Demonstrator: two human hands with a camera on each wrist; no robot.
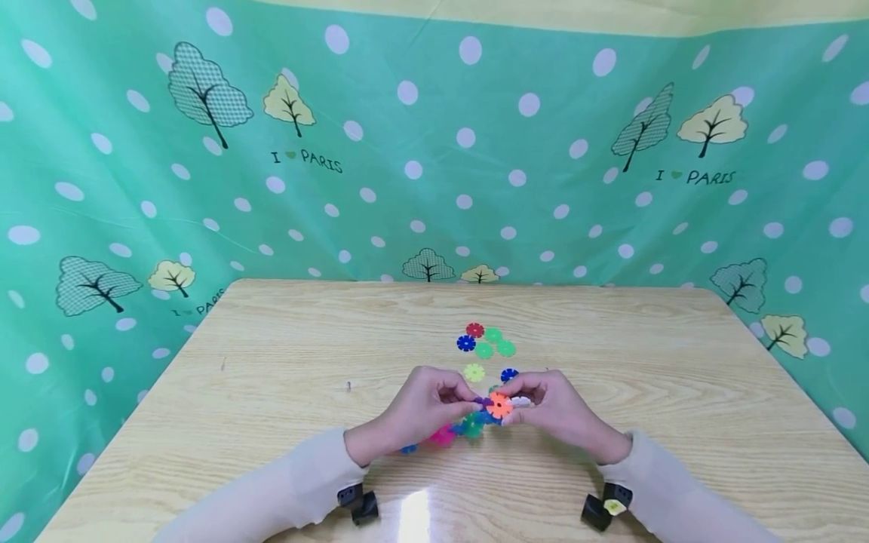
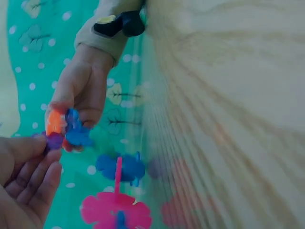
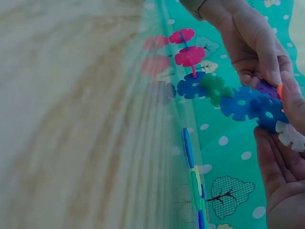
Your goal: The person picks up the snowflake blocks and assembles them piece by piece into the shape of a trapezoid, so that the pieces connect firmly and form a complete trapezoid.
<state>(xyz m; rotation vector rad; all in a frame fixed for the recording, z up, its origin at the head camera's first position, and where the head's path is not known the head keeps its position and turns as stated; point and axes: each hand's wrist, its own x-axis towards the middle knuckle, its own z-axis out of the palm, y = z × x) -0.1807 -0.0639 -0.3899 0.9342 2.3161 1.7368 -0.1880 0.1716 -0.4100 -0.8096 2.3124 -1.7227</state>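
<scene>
A chain of flower-shaped interlocking discs hangs between the two hands over the table. My left hand (image 1: pixel 424 407) pinches a purple interlocking disc (image 2: pixel 54 140) by its edge. With thumb and fingers, my right hand (image 1: pixel 560 407) grips an orange interlocking disc (image 1: pixel 499 406) at the chain's end, right beside the purple one. Blue discs (image 3: pixel 241 102) and a white disc (image 3: pixel 290 137) sit close to the right fingers. Further along the chain come a green disc (image 3: pixel 217 89), another blue disc (image 3: pixel 190 86) and pink discs (image 3: pixel 189 56). The right fingertips are partly hidden behind the discs.
Beyond the hands, loose discs lie on the wooden table (image 1: pixel 285 339): a red disc (image 1: pixel 475 330), a blue disc (image 1: pixel 465 343), several green discs (image 1: pixel 505 348), a yellow disc (image 1: pixel 474 372) and another blue disc (image 1: pixel 509 375). A green dotted curtain (image 1: pixel 434 196) hangs behind the table.
</scene>
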